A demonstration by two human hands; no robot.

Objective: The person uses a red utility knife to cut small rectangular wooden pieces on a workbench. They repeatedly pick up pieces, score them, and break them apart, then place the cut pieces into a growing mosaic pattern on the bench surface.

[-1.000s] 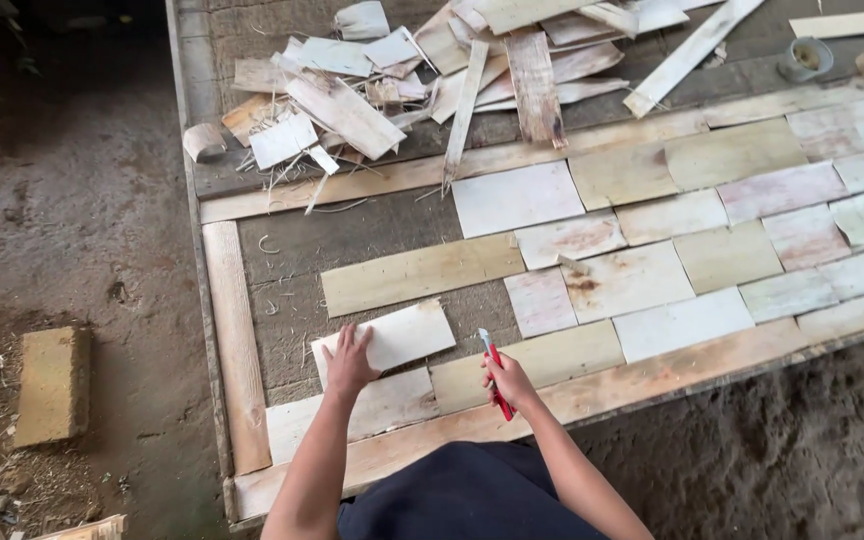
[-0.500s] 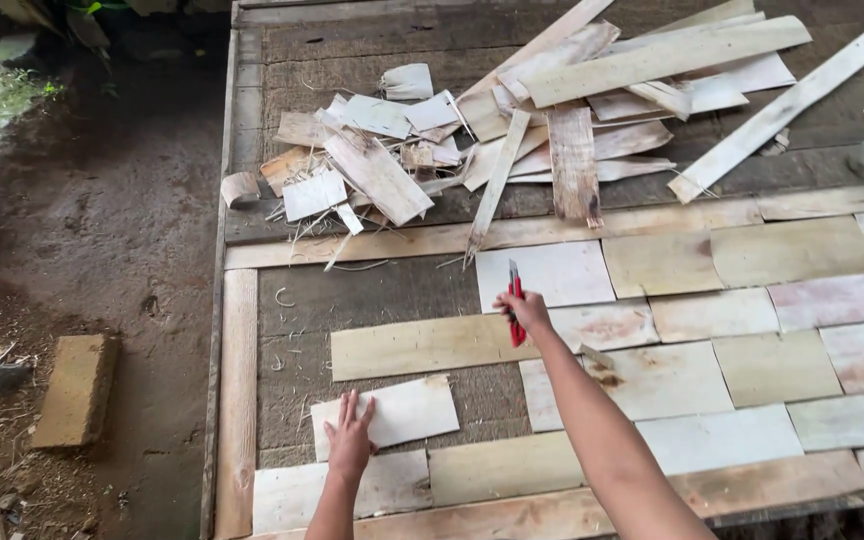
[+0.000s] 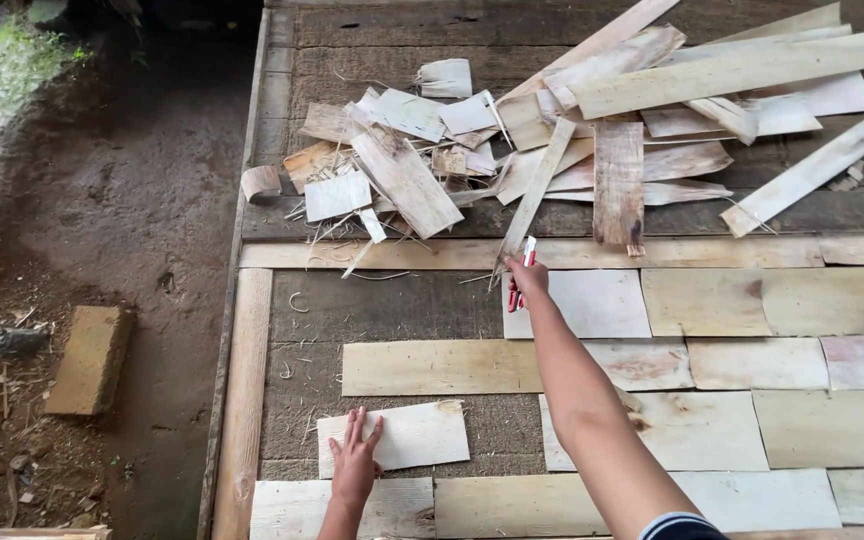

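A wooden platform (image 3: 282, 75) stood beside bare earth, part covered with pale veneer sheets laid like tiles. Nearest, the left hand (image 3: 355, 462) lay flat, fingers spread, on a loose veneer piece (image 3: 414, 436) near the platform's front edge. Farther out, the right hand (image 3: 529, 278) stretched over a pale sheet (image 3: 592, 305), closed around a red-and-white cutter (image 3: 522, 273). Beyond lay a jumbled heap of veneer strips and offcuts (image 3: 612, 120). A brick (image 3: 87, 358) sat on the dirt.

Left hand (image 3: 354, 462) flat, fingers spread; right hand (image 3: 527, 275) extended forward, fingers closed.
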